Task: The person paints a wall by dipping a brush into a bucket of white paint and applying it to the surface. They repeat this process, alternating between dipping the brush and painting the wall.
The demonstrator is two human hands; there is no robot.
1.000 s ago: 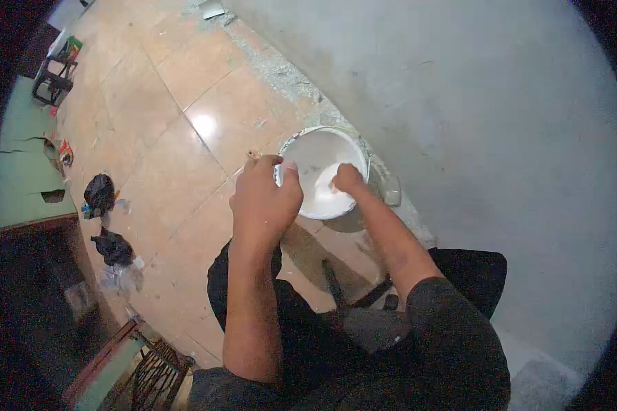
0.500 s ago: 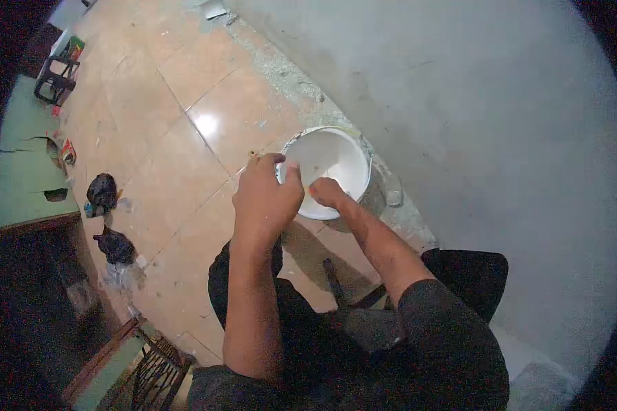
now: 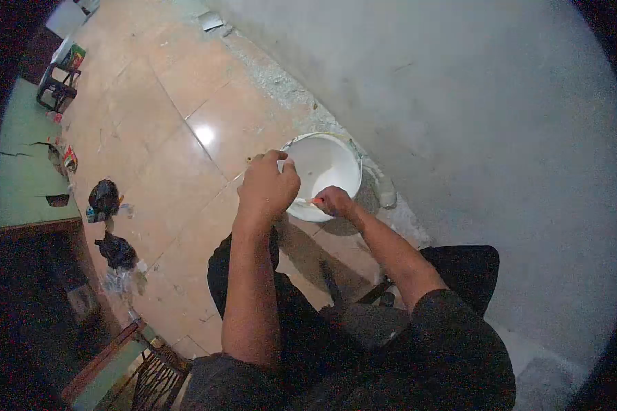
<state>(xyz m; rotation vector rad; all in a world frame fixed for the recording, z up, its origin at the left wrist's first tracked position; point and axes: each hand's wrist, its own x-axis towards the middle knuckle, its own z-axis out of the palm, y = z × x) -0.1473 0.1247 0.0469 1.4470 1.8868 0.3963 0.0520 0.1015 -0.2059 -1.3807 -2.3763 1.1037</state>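
A white bucket (image 3: 355,179) stands on the floor before me, its inside smeared white. My left hand (image 3: 269,179) is at its left rim, fingers curled; a small brown stick-like end (image 3: 249,159) pokes out beyond the knuckles, the rest hidden by the hand. Over the near right part of the bucket's mouth, my right hand (image 3: 336,201) is closed round a small tool with an orange part (image 3: 315,201). A pale strip extends from that tool toward the left inside the bucket; its exact kind cannot be made out.
A grey plastered wall (image 3: 487,137) rises on the right, with pale debris (image 3: 274,75) along its foot. Tiled floor (image 3: 151,137) stretches left. Black plastic bags (image 3: 104,200) lie there. A dark chair or stool part (image 3: 463,277) is beside my right arm.
My right hand has drawn back from inside the bucket toward its near rim, showing more of the orange part. The left hand stays near the left rim. The view has shifted slightly.
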